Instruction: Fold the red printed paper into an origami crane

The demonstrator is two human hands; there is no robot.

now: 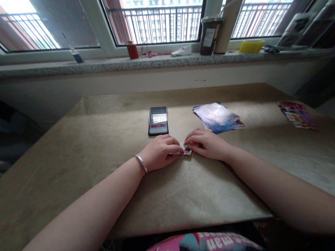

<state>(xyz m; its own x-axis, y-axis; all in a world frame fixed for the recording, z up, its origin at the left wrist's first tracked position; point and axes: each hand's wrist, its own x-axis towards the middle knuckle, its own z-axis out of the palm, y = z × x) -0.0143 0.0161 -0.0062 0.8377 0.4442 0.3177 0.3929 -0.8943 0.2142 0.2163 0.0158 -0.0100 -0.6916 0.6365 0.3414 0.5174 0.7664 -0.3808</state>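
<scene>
Between my two hands is a small, brightly printed piece [188,153] in red, yellow and blue, perhaps paper or a wrapper; its kind is hard to make out. My left hand [163,152], with a silver bangle at the wrist, pinches its left side low over the table. On the other side, my right hand [206,143] has its fingers bent and closed on the same piece. Fingers cover much of it. Just beyond my left hand lies a phone [158,130] with its screen lit. A stack of bluish printed sheets [218,116] rests behind my right hand.
Several colourful printed packets or cards [296,115] lie fanned at the table's right side. The brown table [73,145] reaches toward a granite windowsill [105,67]. On the sill stand a red spool [132,50], a dark lidded container [210,36] and a yellow object [251,46].
</scene>
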